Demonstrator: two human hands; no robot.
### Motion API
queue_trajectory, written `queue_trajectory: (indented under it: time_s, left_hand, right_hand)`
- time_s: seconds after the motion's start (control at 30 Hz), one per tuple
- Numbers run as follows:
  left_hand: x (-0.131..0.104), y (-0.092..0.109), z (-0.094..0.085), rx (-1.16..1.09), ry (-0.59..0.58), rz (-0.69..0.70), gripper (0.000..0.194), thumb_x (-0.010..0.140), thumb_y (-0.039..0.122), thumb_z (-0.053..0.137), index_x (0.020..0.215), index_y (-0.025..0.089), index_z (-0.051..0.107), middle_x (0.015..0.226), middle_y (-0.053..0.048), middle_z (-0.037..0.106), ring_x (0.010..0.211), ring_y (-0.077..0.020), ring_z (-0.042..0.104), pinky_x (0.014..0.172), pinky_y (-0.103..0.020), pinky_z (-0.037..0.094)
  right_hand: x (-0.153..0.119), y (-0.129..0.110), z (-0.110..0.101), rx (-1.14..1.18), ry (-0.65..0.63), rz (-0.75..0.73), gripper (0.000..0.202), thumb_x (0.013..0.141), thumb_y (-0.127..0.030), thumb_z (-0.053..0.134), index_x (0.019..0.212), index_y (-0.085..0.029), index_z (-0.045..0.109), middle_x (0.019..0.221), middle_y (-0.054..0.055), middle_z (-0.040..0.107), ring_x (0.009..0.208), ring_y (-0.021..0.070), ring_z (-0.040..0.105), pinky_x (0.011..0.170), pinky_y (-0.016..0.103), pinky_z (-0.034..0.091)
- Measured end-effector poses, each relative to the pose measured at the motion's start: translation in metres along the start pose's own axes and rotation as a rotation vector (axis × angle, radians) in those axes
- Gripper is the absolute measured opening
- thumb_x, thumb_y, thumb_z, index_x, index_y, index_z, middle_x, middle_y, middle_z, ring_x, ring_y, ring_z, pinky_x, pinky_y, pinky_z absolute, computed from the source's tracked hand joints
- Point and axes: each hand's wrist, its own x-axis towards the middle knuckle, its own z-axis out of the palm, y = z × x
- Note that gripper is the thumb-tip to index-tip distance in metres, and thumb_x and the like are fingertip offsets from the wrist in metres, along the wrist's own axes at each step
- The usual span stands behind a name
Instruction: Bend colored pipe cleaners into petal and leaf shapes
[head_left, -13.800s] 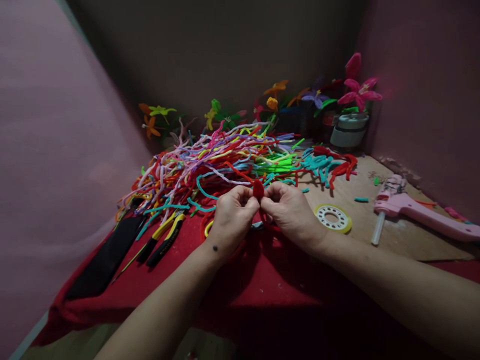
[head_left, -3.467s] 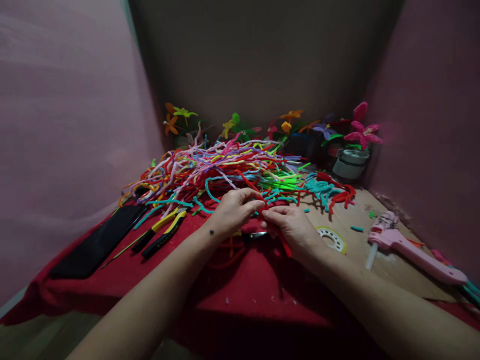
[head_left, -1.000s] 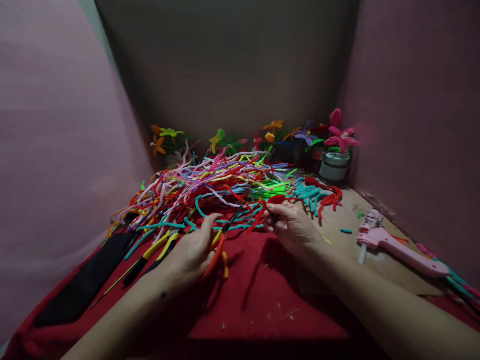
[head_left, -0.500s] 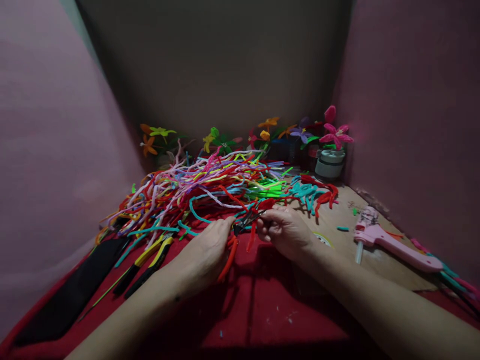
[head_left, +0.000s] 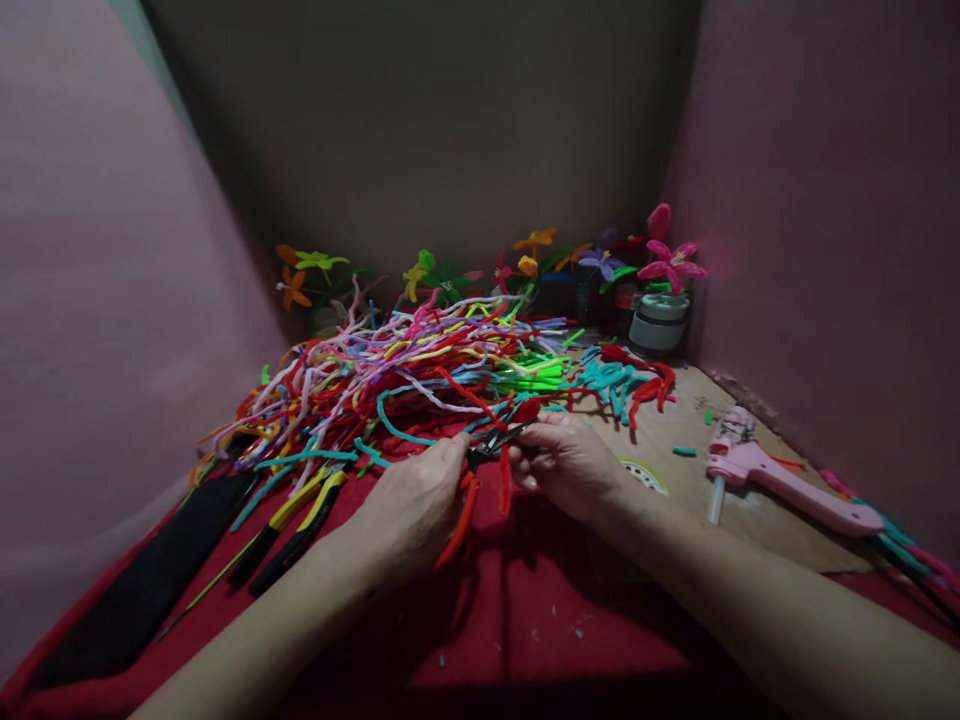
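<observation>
My left hand (head_left: 420,495) is closed around long-nose pliers (head_left: 458,525) with red handles. Their dark jaws point right, toward my other hand. My right hand (head_left: 566,455) pinches a red pipe cleaner (head_left: 505,480) at the jaws; one end hangs down and a looped red part sticks up above. The fingers hide exactly where the jaws meet it. Just beyond both hands lies a heap of multicoloured pipe cleaners (head_left: 405,350), with a bundle of green ones (head_left: 536,377) at its right.
Yellow-and-black pliers (head_left: 300,515) and a black pouch (head_left: 142,590) lie at left. On the board (head_left: 690,400) at right are bent teal pipe cleaners (head_left: 611,385), a tape roll (head_left: 643,476) and a pink glue gun (head_left: 787,485). Pipe-cleaner flowers (head_left: 671,262) stand along the back.
My hands stay almost in place. The right fingers have shifted slightly, and the hanging red pipe cleaner end shows longer and straighter. The view has tilted a little.
</observation>
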Motion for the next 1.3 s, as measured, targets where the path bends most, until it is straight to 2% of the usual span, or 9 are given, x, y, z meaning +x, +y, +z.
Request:
queue_trajectory:
  time_s: [0.33,0.5,0.7,0.8,0.9,0.97,1.03,1.13,1.3]
  left_hand:
    - [0.0,0.009,-0.004,0.291,-0.197,-0.113,0.024,0.08,0.012,0.032,0.096,0.01,0.051,0.08,-0.014,0.062,0.074,-0.024,0.063,0.06,-0.03,0.046]
    - [-0.003,-0.001,-0.007,0.359,-0.257,-0.152,0.024,0.078,0.012,0.034,0.097,0.011,0.05,0.075,-0.012,0.064,0.069,-0.0256,0.064,0.056,-0.03,0.044]
    - [-0.008,-0.019,-0.007,0.359,-0.324,-0.211,0.026,0.083,0.019,0.03,0.093,0.014,0.054,0.077,-0.013,0.065,0.069,-0.0244,0.064,0.056,-0.03,0.044]
    - [-0.008,-0.02,-0.013,0.238,-0.312,-0.142,0.026,0.08,0.026,0.039,0.1,0.019,0.055,0.09,-0.01,0.064,0.075,-0.0217,0.063,0.06,-0.028,0.045]
    - [-0.001,-0.012,-0.02,0.003,-0.172,-0.186,0.026,0.079,0.029,0.043,0.098,0.021,0.058,0.092,-0.007,0.063,0.079,-0.0194,0.061,0.068,-0.028,0.045]
    - [0.008,-0.001,-0.019,-0.344,-0.012,-0.258,0.028,0.083,0.033,0.038,0.095,0.019,0.059,0.087,-0.005,0.064,0.077,-0.0171,0.06,0.068,-0.027,0.045]
    - [0.018,0.012,-0.013,-0.794,0.058,-0.301,0.028,0.079,0.037,0.048,0.096,0.018,0.057,0.085,-0.003,0.064,0.074,-0.0153,0.06,0.063,-0.024,0.045]
    - [0.031,0.024,0.0,-1.18,0.171,-0.395,0.031,0.069,0.034,0.062,0.091,0.015,0.052,0.06,0.003,0.056,0.052,-0.011,0.055,0.05,-0.021,0.042]
    - [0.036,0.025,0.007,-1.317,0.142,-0.434,0.029,0.067,0.029,0.064,0.09,0.015,0.052,0.054,0.003,0.058,0.043,-0.0101,0.053,0.044,-0.021,0.042]
  right_hand:
    - [-0.001,0.005,-0.001,0.011,0.0,0.038,0.011,0.057,-0.013,0.06,0.063,-0.014,0.051,0.049,0.001,0.058,0.038,0.008,0.047,0.035,0.02,0.033]
    - [0.003,0.009,-0.005,-0.032,0.137,0.054,0.016,0.059,-0.015,0.063,0.061,-0.016,0.047,0.048,0.0,0.057,0.038,0.0081,0.046,0.034,0.019,0.032]
    - [0.002,0.004,-0.005,-0.119,0.106,-0.054,0.009,0.064,-0.019,0.062,0.061,-0.013,0.055,0.053,0.002,0.058,0.039,0.0065,0.044,0.038,0.02,0.032]
    - [0.001,0.001,-0.003,-0.153,0.092,-0.109,0.014,0.065,-0.021,0.06,0.055,-0.013,0.054,0.05,0.0,0.055,0.037,0.0063,0.04,0.037,0.022,0.028]
    - [0.002,0.002,-0.003,-0.17,0.103,-0.15,0.016,0.064,-0.021,0.061,0.052,-0.014,0.055,0.046,-0.002,0.049,0.039,0.006,0.037,0.039,0.022,0.025]
    - [0.001,0.004,-0.003,-0.201,0.116,-0.166,0.012,0.063,-0.021,0.063,0.054,-0.013,0.058,0.046,-0.004,0.048,0.04,0.0053,0.036,0.041,0.022,0.026]
    - [0.0,0.007,-0.002,-0.202,0.096,-0.156,0.008,0.062,-0.02,0.065,0.061,-0.013,0.063,0.05,-0.003,0.052,0.045,0.0062,0.041,0.046,0.022,0.032]
    - [-0.003,0.008,0.001,-0.172,0.024,-0.142,0.013,0.063,-0.024,0.064,0.072,-0.014,0.065,0.063,0.0,0.06,0.056,0.0115,0.053,0.056,0.026,0.041]
    - [-0.001,0.003,-0.004,-0.316,0.12,-0.291,0.019,0.067,-0.031,0.065,0.08,-0.016,0.065,0.069,-0.001,0.061,0.056,0.0097,0.051,0.054,0.023,0.039]
